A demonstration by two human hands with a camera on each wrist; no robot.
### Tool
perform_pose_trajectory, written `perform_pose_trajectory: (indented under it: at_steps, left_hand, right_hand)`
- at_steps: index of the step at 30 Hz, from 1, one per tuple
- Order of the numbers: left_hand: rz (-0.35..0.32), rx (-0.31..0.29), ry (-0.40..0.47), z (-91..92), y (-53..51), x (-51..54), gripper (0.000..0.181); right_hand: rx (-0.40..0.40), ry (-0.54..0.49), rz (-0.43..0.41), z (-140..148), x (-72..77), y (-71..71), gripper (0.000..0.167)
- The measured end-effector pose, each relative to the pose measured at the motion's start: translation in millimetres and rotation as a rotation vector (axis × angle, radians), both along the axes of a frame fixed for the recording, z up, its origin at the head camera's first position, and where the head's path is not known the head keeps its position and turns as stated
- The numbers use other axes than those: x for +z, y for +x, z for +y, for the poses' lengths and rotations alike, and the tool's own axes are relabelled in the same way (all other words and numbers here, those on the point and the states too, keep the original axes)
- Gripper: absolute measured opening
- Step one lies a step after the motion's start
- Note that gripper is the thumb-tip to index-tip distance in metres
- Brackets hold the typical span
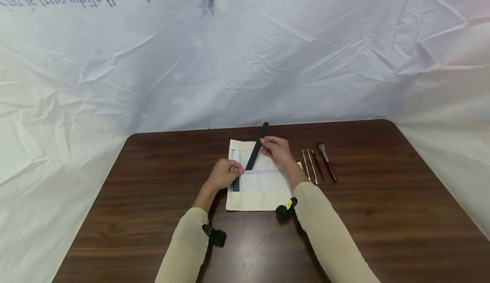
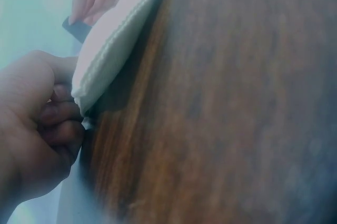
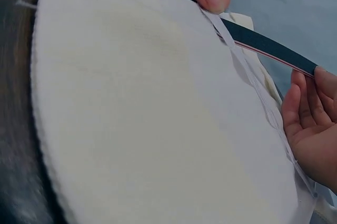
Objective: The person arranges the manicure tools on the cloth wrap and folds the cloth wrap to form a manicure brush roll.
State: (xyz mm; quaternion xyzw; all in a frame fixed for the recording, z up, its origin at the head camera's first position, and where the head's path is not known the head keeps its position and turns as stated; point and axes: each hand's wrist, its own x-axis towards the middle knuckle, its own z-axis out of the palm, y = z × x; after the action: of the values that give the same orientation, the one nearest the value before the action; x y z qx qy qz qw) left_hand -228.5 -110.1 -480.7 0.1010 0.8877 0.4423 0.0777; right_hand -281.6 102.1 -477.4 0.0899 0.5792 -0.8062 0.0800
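A cream fabric case (image 1: pixel 256 201) lies flat on the table with a thin white band (image 1: pixel 266 171) across its middle. My right hand (image 1: pixel 277 151) pinches a black nail file (image 1: pixel 253 155) near its upper part. The file slants, its lower end at the band; in the right wrist view its edge shows a pink line (image 3: pixel 274 57). My left hand (image 1: pixel 225 174) pinches the band near the case's left edge, its curled fingers showing in the left wrist view. Beside it a second flat strip, pale above the band and dark below (image 1: pixel 236 185), sits at the case's left side.
Right of the case lie two slim silver tools (image 1: pixel 309 164), a thin brown tool (image 1: pixel 317 166) and a brush (image 1: pixel 327 162) with a dark red handle. The brown wooden table (image 1: pixel 134 215) ends at a white sheet (image 1: pixel 214 83) behind.
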Motion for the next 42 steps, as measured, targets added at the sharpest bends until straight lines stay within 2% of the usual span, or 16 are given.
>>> perform_pose_trajectory:
  at_steps: [4, 8, 16, 21, 26, 31, 36, 39, 42]
  left_hand:
    - [0.000, 0.004, 0.003, -0.7, 0.6, 1.6, 0.011]
    - [-0.010, 0.010, -0.006, -0.6, 0.9, 2.4, 0.012]
    - [-0.061, 0.031, -0.004, -0.2, 1.2, 1.7, 0.012]
    - [-0.046, 0.020, 0.004, 0.0, 0.8, -0.3, 0.012]
    - [-0.036, 0.016, -0.012, 0.3, 0.7, 0.2, 0.012]
    - [-0.043, 0.019, -0.019, 0.7, 0.3, 1.3, 0.012]
    - [-0.037, 0.019, -0.021, 0.4, -0.4, 1.1, 0.012]
    - [-0.022, 0.013, -0.022, 0.0, -1.0, 0.0, 0.012]
    - [-0.015, 0.007, -0.018, -0.7, -1.2, -0.4, 0.012]
  right_hand:
    - [0.073, 0.110, -0.018, -1.9, -0.1, -2.9, 0.030]
    - [0.184, 0.242, -0.042, -1.7, 0.7, -4.5, 0.037]
    - [0.405, 0.373, -0.060, 2.4, 5.7, -6.7, 0.031]
    - [0.552, 0.464, -0.031, 7.3, 9.6, -8.1, 0.026]
    - [0.651, 0.561, 0.013, 8.4, 11.1, -11.5, 0.021]
    - [0.690, 0.597, 0.021, 8.5, 12.6, -11.8, 0.020]
    - [0.694, 0.544, 0.001, 7.6, 11.9, -12.3, 0.023]
    - [0.680, 0.518, -0.008, 5.8, 11.5, -12.8, 0.030]
    - [0.622, 0.491, -0.034, 2.8, 10.5, -12.5, 0.035]
